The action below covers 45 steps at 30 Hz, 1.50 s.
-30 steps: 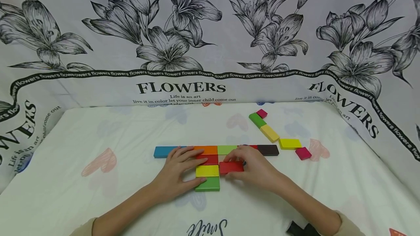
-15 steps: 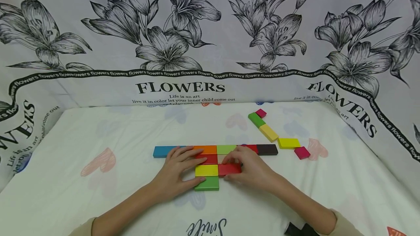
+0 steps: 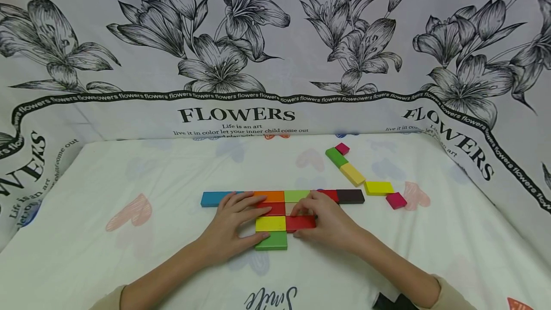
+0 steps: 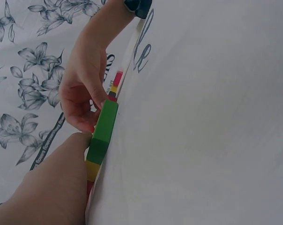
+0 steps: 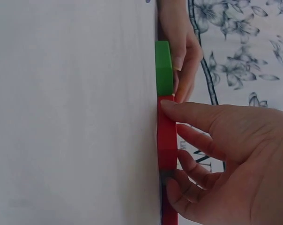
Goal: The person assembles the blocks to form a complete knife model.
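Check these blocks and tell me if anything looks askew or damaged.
Mildly askew: behind the row's right end, the far green block and tan-yellow block lie at an angle, while the row from blue block to black block runs straight. I see no damage.

pale flower-printed cloth [image 3: 292, 56] with black lettered band [image 3: 236, 95] behind white heart-patterned sheet [image 3: 172, 166], soft even light

Flat red block [image 3: 300, 224] end-to-end with yellow block [image 3: 270, 224]
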Each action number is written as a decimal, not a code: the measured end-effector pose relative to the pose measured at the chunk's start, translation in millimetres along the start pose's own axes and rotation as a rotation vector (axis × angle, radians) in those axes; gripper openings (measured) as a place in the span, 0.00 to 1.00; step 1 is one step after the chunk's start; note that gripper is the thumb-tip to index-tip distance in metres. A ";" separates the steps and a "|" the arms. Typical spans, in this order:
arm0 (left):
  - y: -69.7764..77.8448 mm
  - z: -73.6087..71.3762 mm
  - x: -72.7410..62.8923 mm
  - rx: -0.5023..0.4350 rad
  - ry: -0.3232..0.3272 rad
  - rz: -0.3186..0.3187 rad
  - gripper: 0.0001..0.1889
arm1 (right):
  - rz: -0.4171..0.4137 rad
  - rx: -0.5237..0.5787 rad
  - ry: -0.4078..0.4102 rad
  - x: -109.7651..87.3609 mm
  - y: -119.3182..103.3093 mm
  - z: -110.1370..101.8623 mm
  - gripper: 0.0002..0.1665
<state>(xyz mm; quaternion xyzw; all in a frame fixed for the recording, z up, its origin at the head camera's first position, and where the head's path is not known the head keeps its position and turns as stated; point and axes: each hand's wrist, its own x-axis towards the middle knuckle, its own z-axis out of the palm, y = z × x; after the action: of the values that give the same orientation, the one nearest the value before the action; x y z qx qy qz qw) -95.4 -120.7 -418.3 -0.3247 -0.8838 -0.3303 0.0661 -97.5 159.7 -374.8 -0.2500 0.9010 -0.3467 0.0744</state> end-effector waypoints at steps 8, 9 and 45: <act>-0.6 -0.8 -0.9 -0.002 0.005 -0.001 0.28 | 0.010 0.006 -0.016 0.2 -2.3 -1.5 0.18; -0.7 -0.6 -1.0 -0.002 0.005 -0.001 0.28 | 0.013 0.005 -0.020 0.2 -2.7 -2.1 0.18; 1.6 -1.3 -0.4 -0.011 -0.002 -0.012 0.28 | 0.075 -0.014 0.198 -39.2 32.9 -71.1 0.18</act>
<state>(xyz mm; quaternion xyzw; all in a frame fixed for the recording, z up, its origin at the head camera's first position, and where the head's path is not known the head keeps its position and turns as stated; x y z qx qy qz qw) -94.3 -120.7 -416.6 -0.3201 -0.8839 -0.3355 0.0615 -98.6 242.0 -344.9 -0.1811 0.9151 -0.3602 -0.0040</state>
